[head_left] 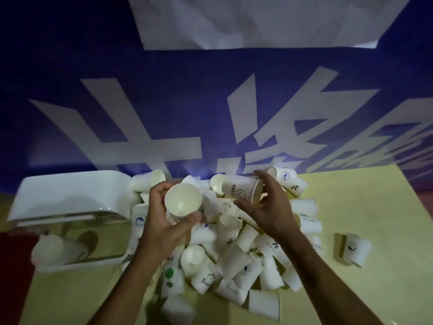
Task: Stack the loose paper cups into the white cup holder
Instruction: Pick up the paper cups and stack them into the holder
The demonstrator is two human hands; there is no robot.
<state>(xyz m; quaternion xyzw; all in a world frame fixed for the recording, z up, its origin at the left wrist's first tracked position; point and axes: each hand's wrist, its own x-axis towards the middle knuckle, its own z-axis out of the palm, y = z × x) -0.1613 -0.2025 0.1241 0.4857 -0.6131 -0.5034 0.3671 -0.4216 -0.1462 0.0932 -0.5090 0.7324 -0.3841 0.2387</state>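
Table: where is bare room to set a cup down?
Bare yellow table lies right of the cup pile, around one lone cup, and near the front left edge below the white cup holder. The middle, under both hands, is crowded.

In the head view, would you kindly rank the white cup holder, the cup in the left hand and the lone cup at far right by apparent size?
1. white cup holder
2-3. cup in the left hand and lone cup: too alike to rank, and nearness differs.

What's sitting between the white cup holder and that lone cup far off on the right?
In the head view, the pile of loose cups and both hands, left hand and right hand, each holding a cup.
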